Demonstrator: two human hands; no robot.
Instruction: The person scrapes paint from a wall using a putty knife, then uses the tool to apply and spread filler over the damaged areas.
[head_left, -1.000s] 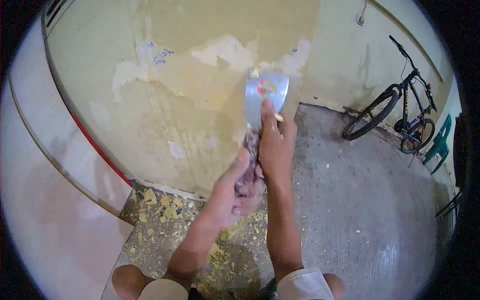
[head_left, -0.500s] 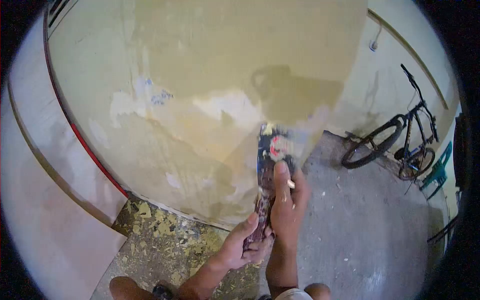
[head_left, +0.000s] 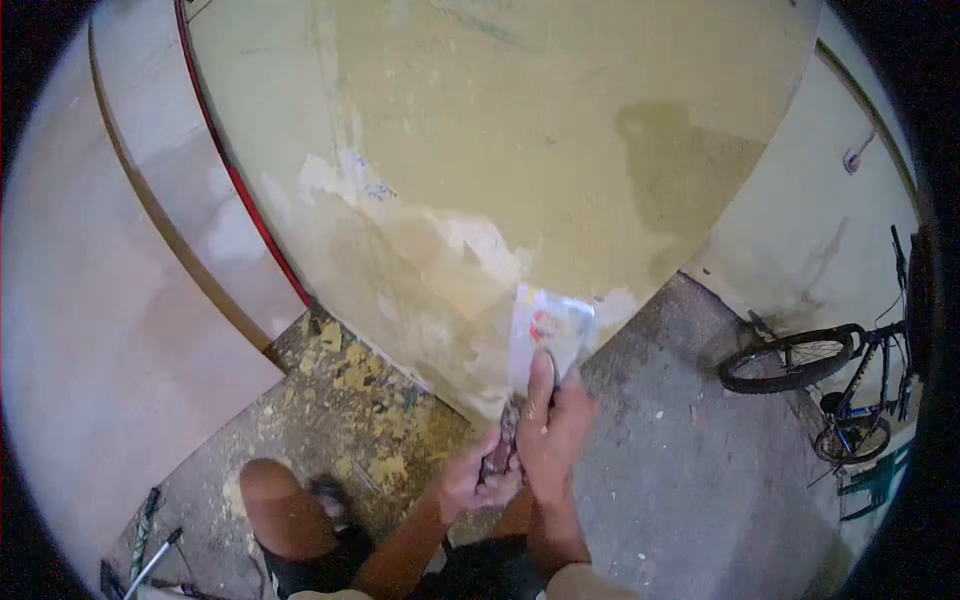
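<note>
A wide-bladed scraper stands out in front of me, its blade pointing up and away along the lower part of a yellowish painted wall. My right hand is closed high on it, thumb lying along the base of the blade. Lower down, my left hand wraps the worn brown handle. A red mark shows on the pale, shiny blade. Just above and left of the blade is a whitish stripped patch, with small blue marks further left on the wall.
Yellow paint flakes litter the floor at the wall's foot. A bicycle leans at the right near a green chair. Red trim edges the wall on the left. Several tools lie at the lower left, beside my knee.
My view has tilted down and turned, bringing my legs and the floor tools into sight. The scraper's blade, dark before, now looks pale and shiny. Both hands keep their hold.
</note>
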